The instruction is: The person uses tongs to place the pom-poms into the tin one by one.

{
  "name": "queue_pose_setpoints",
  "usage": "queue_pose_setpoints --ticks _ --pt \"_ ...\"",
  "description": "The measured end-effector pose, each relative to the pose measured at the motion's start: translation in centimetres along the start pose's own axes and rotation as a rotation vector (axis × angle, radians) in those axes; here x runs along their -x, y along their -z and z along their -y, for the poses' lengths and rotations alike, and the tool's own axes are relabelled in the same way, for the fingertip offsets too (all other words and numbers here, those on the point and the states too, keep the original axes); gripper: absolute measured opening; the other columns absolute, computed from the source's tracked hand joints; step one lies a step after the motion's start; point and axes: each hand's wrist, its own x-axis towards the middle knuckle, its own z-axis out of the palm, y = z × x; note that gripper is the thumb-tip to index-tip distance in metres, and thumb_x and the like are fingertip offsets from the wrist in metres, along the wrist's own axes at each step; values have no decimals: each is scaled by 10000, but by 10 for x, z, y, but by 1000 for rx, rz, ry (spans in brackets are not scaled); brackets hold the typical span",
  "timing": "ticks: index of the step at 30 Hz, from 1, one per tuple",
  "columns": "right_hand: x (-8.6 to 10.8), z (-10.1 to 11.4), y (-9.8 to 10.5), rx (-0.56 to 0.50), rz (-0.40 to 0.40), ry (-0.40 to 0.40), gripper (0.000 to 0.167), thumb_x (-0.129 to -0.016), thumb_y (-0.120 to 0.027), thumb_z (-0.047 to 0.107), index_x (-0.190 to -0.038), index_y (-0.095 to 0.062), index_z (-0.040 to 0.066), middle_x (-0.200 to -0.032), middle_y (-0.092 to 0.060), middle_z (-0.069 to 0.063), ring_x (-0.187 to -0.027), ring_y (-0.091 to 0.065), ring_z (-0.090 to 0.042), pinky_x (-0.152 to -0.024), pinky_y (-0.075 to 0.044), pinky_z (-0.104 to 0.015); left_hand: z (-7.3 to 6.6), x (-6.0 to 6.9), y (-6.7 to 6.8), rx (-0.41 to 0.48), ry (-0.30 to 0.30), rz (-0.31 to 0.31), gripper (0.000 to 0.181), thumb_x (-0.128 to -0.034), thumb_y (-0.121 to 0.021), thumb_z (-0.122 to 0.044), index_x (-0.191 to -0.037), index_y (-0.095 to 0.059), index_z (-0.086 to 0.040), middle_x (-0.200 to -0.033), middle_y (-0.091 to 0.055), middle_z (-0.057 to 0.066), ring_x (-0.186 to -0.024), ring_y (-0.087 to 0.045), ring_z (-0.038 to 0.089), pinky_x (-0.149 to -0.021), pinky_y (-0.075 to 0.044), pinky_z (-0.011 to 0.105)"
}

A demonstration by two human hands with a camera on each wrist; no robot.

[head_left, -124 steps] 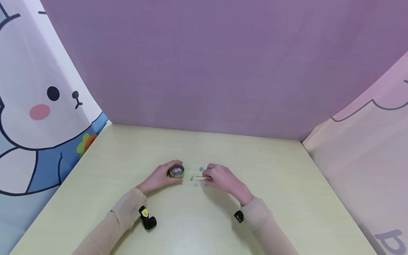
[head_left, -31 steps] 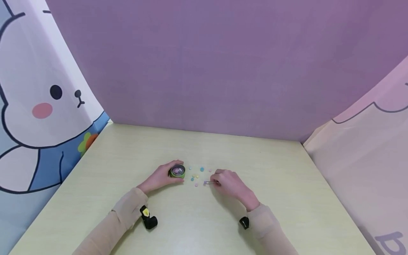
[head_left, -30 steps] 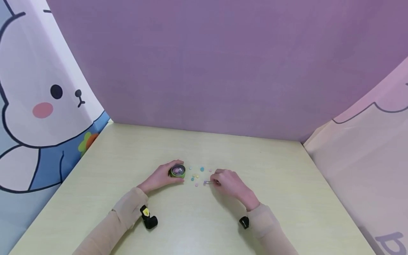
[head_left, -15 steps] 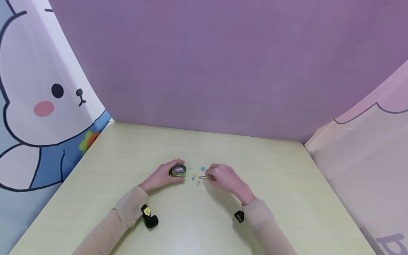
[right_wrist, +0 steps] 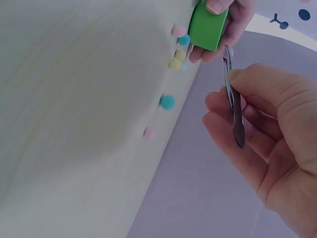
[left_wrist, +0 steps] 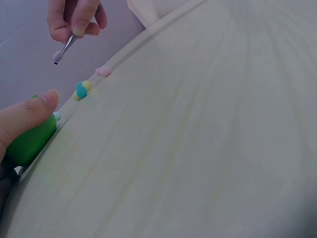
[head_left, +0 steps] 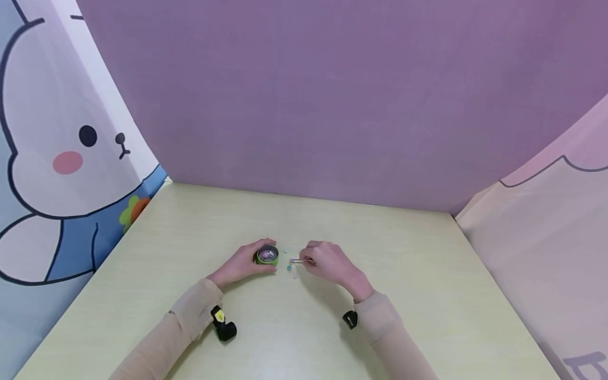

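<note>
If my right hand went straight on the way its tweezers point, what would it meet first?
Probably the green tin in your left hand, though the tweezers might clear its rim; height is unclear.

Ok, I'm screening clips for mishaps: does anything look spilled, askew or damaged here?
Nothing looks damaged or askew. The small balls scattered on the table might pass for a spill, but the green container stands upright, held by the left hand.
</note>
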Motion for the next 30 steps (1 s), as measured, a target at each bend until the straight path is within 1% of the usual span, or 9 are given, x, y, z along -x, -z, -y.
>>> queue_pose_setpoints --ticks 6,11,15,22,30 --pt "-6 0 -1 -5 3 -3 115 -851 -691 37 -877 -745 134 -824 -704 17 -646 -537 -45 -548 -445 -148 4 0 -1 -9 -13 -6 747 -792 -829 -365 -1429 -497 -161 -1437 -565 95 -1270 -579 302 -1116 -444 511" --pt "-9 0 -1 5 -8 9 117 -851 -686 38 -865 -739 141 -816 -700 17 -634 -534 -40 -531 -430 -138 7 -1 -1 -17 -33 -15 751 -785 -833 -368 -1423 -503 -151 -1437 -565 100 -1273 -578 305 -1119 -441 513" --pt "-13 2 -1 0 -8 8 126 -852 -682 26 -867 -740 137 -812 -693 19 -630 -519 -37 -534 -416 -131 7 -2 -1 -21 -38 -17 742 -790 -831 -365 -1421 -505 -151 -1423 -577 96 -1262 -587 295 -1111 -451 505" --pt "-21 7 0 10 -2 12 119 -858 -689 44 -872 -736 152 -825 -691 31 -637 -530 -41 -528 -420 -144 7 -1 0 -10 -27 -10 755 -790 -828 -388 -1433 -494 -177 -1393 -600 82 -1241 -600 277 -1093 -466 500" --pt "-29 10 -1 0 7 20 115 -864 -683 48 -901 -752 131 -842 -706 15 -642 -547 -46 -530 -418 -132 7 -1 0 -12 -37 -14 745 -789 -823 -411 -1426 -500 -198 -1339 -637 51 -1215 -617 256 -1081 -475 497"
